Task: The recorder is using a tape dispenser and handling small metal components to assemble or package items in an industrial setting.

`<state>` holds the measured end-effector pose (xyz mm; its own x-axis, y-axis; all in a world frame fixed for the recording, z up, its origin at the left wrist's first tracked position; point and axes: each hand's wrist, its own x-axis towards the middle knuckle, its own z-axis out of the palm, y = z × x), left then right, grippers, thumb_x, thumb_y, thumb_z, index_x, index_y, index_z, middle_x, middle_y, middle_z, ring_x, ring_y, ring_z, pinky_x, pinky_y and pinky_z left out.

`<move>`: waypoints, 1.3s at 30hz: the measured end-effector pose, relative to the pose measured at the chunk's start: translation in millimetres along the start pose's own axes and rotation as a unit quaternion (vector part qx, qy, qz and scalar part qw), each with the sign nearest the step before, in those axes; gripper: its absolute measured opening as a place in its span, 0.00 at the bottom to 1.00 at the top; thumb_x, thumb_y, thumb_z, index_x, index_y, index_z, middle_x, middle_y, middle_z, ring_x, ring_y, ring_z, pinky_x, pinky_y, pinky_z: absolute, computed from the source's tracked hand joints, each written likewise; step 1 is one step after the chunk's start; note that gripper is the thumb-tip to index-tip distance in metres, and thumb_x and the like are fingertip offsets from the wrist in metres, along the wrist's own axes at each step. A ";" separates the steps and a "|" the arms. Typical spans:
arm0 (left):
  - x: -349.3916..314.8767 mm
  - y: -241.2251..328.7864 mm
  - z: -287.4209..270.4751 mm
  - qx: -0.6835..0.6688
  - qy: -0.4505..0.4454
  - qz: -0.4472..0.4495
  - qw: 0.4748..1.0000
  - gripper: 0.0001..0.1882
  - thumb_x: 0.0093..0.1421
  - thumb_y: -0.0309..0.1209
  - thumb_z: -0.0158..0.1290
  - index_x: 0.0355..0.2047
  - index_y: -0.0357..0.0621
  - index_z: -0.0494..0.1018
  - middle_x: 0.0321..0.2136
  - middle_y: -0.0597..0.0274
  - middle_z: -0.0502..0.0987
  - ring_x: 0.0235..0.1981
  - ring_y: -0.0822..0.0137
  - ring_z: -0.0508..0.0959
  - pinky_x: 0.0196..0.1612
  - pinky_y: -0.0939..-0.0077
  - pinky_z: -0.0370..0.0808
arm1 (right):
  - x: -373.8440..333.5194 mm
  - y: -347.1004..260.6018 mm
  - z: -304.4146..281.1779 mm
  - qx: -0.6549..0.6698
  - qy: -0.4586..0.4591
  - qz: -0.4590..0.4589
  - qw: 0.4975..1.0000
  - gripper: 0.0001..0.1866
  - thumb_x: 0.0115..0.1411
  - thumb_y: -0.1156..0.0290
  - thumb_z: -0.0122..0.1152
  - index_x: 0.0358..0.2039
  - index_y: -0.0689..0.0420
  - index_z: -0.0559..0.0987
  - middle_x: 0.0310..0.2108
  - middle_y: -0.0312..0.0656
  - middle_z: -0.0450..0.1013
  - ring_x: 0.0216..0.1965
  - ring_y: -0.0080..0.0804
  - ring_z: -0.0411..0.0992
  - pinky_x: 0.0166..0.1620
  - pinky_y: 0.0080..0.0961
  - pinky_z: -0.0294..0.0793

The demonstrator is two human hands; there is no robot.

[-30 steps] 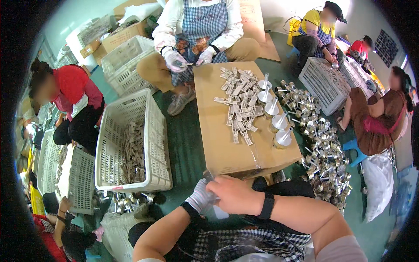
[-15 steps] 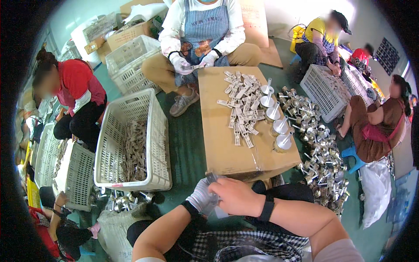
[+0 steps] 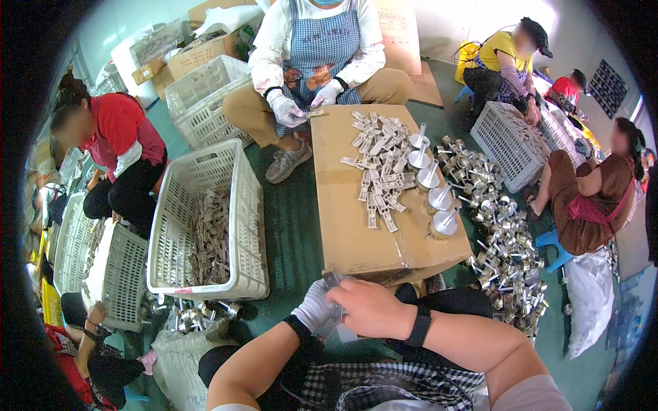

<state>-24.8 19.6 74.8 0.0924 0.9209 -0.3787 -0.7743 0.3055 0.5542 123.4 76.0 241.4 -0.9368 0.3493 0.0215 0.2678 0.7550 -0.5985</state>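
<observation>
Close above my lap, my left hand (image 3: 315, 306), in a white striped glove, is closed round a small dark-grey flat part (image 3: 332, 279) that pokes up past the fingers. My bare right hand (image 3: 370, 306) presses against it from the right with fingers curled; what its fingertips grip is hidden. Just beyond both hands stands a brown carton (image 3: 349, 226). On it lies a heap of small pale-grey clip-like parts (image 3: 381, 161), with a row of round metal pieces with upright stems (image 3: 442, 198) along its right side.
Many shiny stemmed metal pieces (image 3: 504, 240) cover the floor right of the carton. A white crate (image 3: 250, 233) of flat grey parts stands left. Across from me a gloved co-worker (image 3: 322, 55) sits at the carton's far edge; other people work around crates on both sides.
My hands stay almost in place, with only slight finger movement. The co-worker opposite has drawn their gloved hands a little apart around a small part at the carton's edge.
</observation>
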 end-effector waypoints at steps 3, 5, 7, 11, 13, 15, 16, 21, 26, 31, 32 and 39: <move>1.0 0.1 -2.7 0.011 -0.004 0.000 1.000 0.15 0.53 0.19 0.52 0.43 0.42 0.72 0.38 0.64 0.76 0.38 0.71 0.75 0.42 0.73 0.74 | 0.2 0.1 -0.3 -0.004 -0.001 -0.005 1.000 0.17 0.43 0.76 0.56 0.38 0.56 0.71 0.32 0.45 0.66 0.38 0.46 0.69 0.42 0.38 0.70; -1.3 -1.3 -1.0 0.094 -0.010 0.033 0.995 0.16 0.52 0.19 0.54 0.43 0.43 0.72 0.38 0.65 0.76 0.38 0.71 0.75 0.42 0.74 0.73 | -0.1 0.7 -1.0 -0.006 -0.005 -0.006 1.000 0.17 0.43 0.76 0.56 0.38 0.56 0.71 0.32 0.45 0.66 0.38 0.46 0.69 0.42 0.38 0.70; -3.1 0.7 3.4 0.123 -0.012 0.042 0.991 0.17 0.51 0.20 0.55 0.43 0.43 0.72 0.39 0.65 0.76 0.38 0.71 0.75 0.42 0.74 0.73 | -0.3 1.4 -1.3 -0.009 -0.007 -0.007 1.000 0.17 0.43 0.76 0.56 0.38 0.56 0.71 0.32 0.45 0.66 0.37 0.46 0.69 0.42 0.38 0.70; -3.3 3.8 9.2 0.181 -0.031 0.071 0.980 0.15 0.53 0.19 0.52 0.43 0.43 0.72 0.39 0.65 0.76 0.38 0.71 0.75 0.42 0.73 0.73 | -0.6 2.2 -2.0 -0.009 -0.009 -0.008 1.000 0.17 0.43 0.76 0.56 0.38 0.56 0.71 0.32 0.45 0.66 0.37 0.46 0.69 0.41 0.38 0.70; 0.3 2.0 3.7 0.092 -0.024 0.044 0.994 0.14 0.56 0.19 0.49 0.43 0.42 0.72 0.39 0.63 0.76 0.38 0.70 0.75 0.42 0.73 0.74 | -0.4 2.4 -0.8 -0.009 -0.008 -0.012 1.000 0.17 0.44 0.76 0.56 0.38 0.56 0.71 0.32 0.45 0.66 0.37 0.46 0.69 0.41 0.38 0.69; 3.0 1.4 0.0 0.025 -0.018 0.022 0.999 0.14 0.57 0.18 0.45 0.43 0.41 0.72 0.39 0.62 0.76 0.38 0.69 0.75 0.42 0.72 0.74 | -0.1 2.3 -0.5 -0.011 -0.012 -0.007 1.000 0.17 0.44 0.76 0.56 0.38 0.56 0.71 0.32 0.45 0.66 0.37 0.46 0.69 0.41 0.38 0.69; 3.7 2.0 -1.3 0.003 -0.015 0.013 1.000 0.14 0.58 0.18 0.44 0.43 0.41 0.72 0.39 0.62 0.76 0.38 0.68 0.75 0.42 0.71 0.74 | 0.1 1.8 -1.0 -0.013 -0.017 -0.001 1.000 0.17 0.44 0.76 0.56 0.38 0.56 0.71 0.32 0.45 0.66 0.37 0.46 0.69 0.41 0.38 0.69; 3.3 1.7 1.3 -0.004 -0.004 0.010 1.000 0.13 0.60 0.20 0.41 0.42 0.39 0.72 0.38 0.60 0.75 0.37 0.66 0.76 0.42 0.70 0.74 | -0.3 3.5 0.8 -0.012 -0.017 -0.002 1.000 0.17 0.44 0.76 0.56 0.38 0.56 0.71 0.32 0.46 0.66 0.37 0.46 0.69 0.41 0.38 0.69; 1.8 -1.8 -4.9 0.046 -0.001 0.022 0.999 0.12 0.60 0.20 0.41 0.41 0.40 0.72 0.37 0.62 0.75 0.36 0.67 0.76 0.41 0.70 0.74 | -0.3 0.5 -0.3 -0.005 -0.020 -0.003 1.000 0.17 0.45 0.75 0.56 0.39 0.56 0.71 0.32 0.46 0.66 0.37 0.47 0.69 0.41 0.38 0.69; 2.4 2.7 6.2 0.005 0.011 -0.003 1.000 0.11 0.58 0.19 0.45 0.41 0.41 0.72 0.36 0.63 0.76 0.36 0.69 0.75 0.41 0.72 0.74 | -2.4 5.0 -2.1 -0.011 -0.020 -0.004 1.000 0.17 0.45 0.75 0.56 0.39 0.56 0.71 0.32 0.46 0.66 0.38 0.47 0.69 0.41 0.38 0.69; 3.0 1.7 6.7 0.021 0.008 0.005 1.000 0.11 0.58 0.19 0.46 0.41 0.42 0.72 0.36 0.63 0.76 0.36 0.70 0.75 0.41 0.72 0.74 | -2.7 5.9 -3.2 -0.010 -0.019 -0.004 1.000 0.17 0.45 0.75 0.57 0.39 0.56 0.71 0.32 0.46 0.66 0.38 0.47 0.69 0.41 0.38 0.69; -14.3 13.1 21.3 0.185 -0.013 0.061 0.981 0.12 0.54 0.17 0.48 0.39 0.43 0.72 0.35 0.62 0.76 0.36 0.69 0.76 0.39 0.71 0.75 | 6.8 3.1 1.1 -0.029 -0.047 0.008 0.998 0.19 0.45 0.74 0.58 0.41 0.54 0.71 0.33 0.46 0.67 0.38 0.47 0.69 0.41 0.39 0.70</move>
<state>-22.9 15.6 103.3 0.0324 0.9606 -0.2761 -0.5001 0.2548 0.8276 117.7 80.1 238.8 -0.9487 0.3096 -0.0636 0.2922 0.7822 -0.5503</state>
